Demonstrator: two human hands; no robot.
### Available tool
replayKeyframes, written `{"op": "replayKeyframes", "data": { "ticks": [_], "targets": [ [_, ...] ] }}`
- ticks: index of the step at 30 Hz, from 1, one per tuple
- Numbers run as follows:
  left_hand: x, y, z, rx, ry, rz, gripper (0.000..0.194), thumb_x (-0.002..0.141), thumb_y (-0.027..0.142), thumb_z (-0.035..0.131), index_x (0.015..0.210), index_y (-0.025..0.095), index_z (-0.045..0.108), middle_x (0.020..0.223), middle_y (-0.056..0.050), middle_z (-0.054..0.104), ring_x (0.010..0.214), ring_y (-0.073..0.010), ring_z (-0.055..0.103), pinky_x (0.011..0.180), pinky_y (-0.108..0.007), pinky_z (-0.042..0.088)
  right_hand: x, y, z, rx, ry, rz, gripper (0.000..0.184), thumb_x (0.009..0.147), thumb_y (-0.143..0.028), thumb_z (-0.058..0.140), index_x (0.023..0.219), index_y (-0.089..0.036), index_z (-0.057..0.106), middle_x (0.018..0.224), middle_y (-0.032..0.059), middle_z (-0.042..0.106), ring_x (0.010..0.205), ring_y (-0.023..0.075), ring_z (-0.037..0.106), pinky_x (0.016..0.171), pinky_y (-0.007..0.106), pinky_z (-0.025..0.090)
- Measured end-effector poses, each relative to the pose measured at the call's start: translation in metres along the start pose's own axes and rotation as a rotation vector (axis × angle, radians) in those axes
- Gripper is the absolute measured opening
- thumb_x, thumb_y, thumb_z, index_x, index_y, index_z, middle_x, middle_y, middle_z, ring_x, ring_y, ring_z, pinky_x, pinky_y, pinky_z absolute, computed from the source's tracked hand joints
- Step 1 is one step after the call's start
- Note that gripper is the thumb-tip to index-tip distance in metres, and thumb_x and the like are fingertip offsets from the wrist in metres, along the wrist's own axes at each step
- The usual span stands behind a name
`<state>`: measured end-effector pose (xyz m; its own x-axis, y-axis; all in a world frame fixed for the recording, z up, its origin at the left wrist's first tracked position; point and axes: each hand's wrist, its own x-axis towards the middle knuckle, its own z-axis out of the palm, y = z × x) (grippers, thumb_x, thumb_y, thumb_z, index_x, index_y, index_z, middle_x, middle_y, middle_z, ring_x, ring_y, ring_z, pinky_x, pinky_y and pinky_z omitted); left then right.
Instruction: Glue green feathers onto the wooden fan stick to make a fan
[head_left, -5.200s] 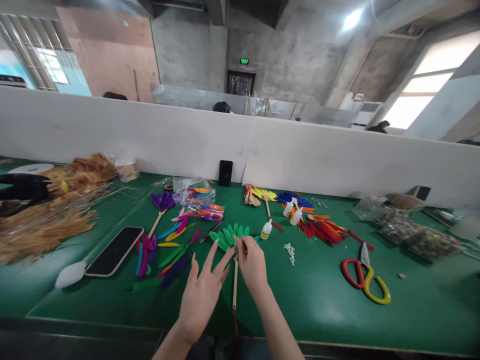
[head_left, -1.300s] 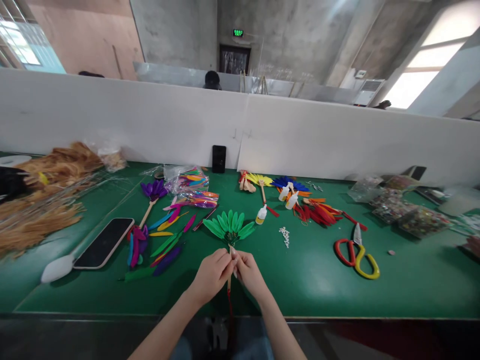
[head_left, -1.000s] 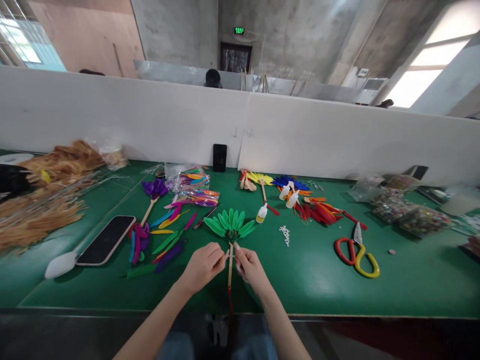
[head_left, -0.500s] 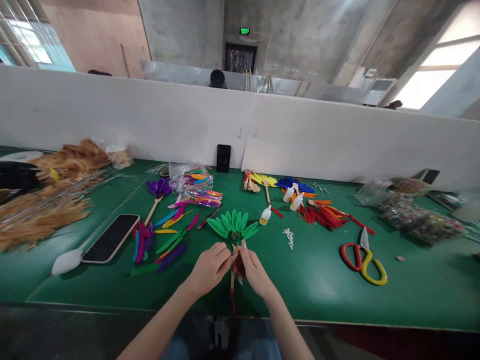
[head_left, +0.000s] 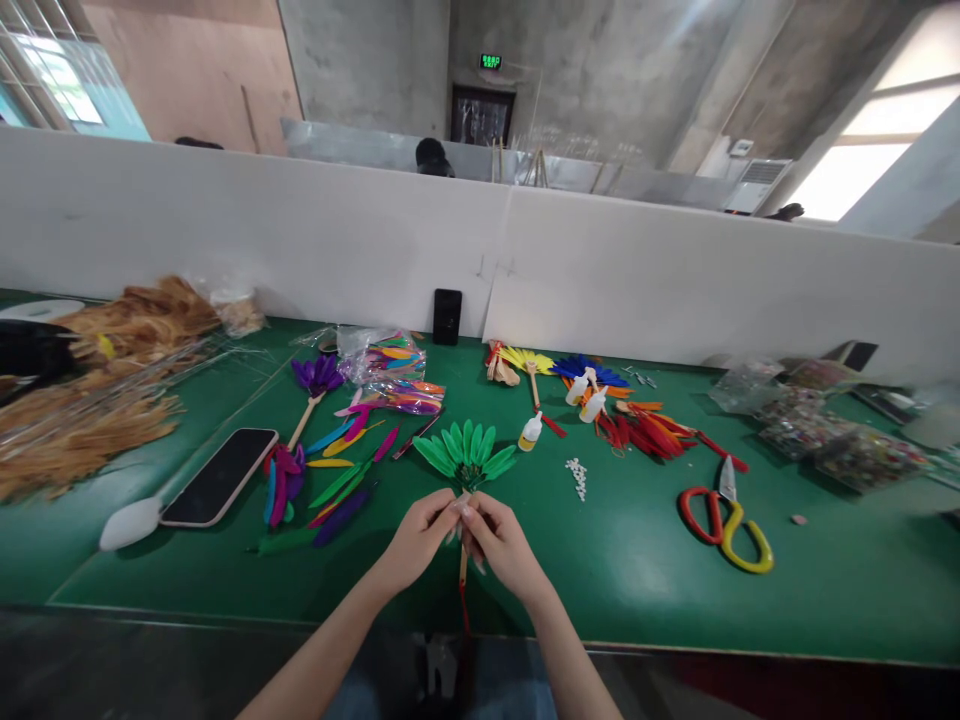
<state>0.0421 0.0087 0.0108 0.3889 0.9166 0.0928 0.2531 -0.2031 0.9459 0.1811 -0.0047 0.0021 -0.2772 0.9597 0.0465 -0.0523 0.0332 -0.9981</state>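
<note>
A fan of green feathers (head_left: 469,450) points away from me near the table's front, with a pale wooden handle (head_left: 463,568) and a red cord (head_left: 464,610) hanging from its lower end. My left hand (head_left: 421,538) is closed at the neck of this fan, just below the feathers. From the other side my right hand (head_left: 501,542) closes on the same spot, its curled fingers partly beneath. Thumbs and fingertips of both hands meet over the handle. Something pale shows between them, too small to tell. Beyond the feathers stands a small glue bottle (head_left: 529,433).
Loose coloured feathers (head_left: 345,485), a purple feather fan (head_left: 318,376) and a phone (head_left: 221,478) lie to the left. On the right are white beads (head_left: 577,478), red-and-yellow-handled scissors (head_left: 726,520) and red feathers (head_left: 660,432). A white partition (head_left: 360,250) borders the table's back.
Both hands have shifted their grip at the fan's neck: the thumbs now come together, and the right thumb has dropped from the feather base. The fan has hardly moved.
</note>
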Motion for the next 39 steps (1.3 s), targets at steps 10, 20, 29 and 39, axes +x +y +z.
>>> {"op": "replayKeyframes", "data": {
  "ticks": [10,20,29,39],
  "targets": [
    [0.003,-0.001,-0.030,0.330,0.218,0.178,0.032,0.087,0.033,0.046,0.060,0.017,0.043,0.060,0.003,0.040,0.056,-0.0097,0.039,0.054,-0.021,0.031,0.001,0.007,0.000,0.145,-0.015,0.020,0.037,0.088,-0.049,0.041,0.071,-0.017,0.047,0.048,-0.0073,0.042,0.035,0.0041,0.035,0.036,0.016,0.028],
    [-0.004,0.001,-0.014,0.582,0.024,0.220,0.020,0.088,0.022,0.040,0.069,0.018,0.041,0.069,0.001,0.044,0.066,-0.0136,0.043,0.057,-0.024,0.034,-0.003,0.002,0.003,-0.066,-0.053,-0.063,0.033,0.091,-0.042,0.040,0.068,-0.018,0.044,0.055,-0.0053,0.043,0.043,0.0061,0.039,0.043,0.018,0.033],
    [-0.006,0.012,-0.017,0.447,-0.042,0.225,0.024,0.089,0.018,0.033,0.067,0.018,0.040,0.069,0.000,0.043,0.066,-0.0132,0.042,0.058,-0.024,0.034,-0.003,-0.002,0.003,0.005,-0.041,-0.086,0.032,0.089,-0.038,0.046,0.064,-0.017,0.046,0.053,-0.0048,0.048,0.038,0.0041,0.036,0.041,0.017,0.031],
    [-0.003,0.011,-0.034,0.360,0.122,0.246,0.030,0.093,0.025,0.034,0.064,0.019,0.032,0.065,0.003,0.035,0.061,-0.0112,0.038,0.058,-0.023,0.032,-0.003,-0.006,0.007,0.196,-0.058,-0.044,0.034,0.088,-0.043,0.046,0.067,-0.016,0.049,0.050,-0.0052,0.046,0.034,0.0036,0.038,0.034,0.015,0.028]
  ]
}}
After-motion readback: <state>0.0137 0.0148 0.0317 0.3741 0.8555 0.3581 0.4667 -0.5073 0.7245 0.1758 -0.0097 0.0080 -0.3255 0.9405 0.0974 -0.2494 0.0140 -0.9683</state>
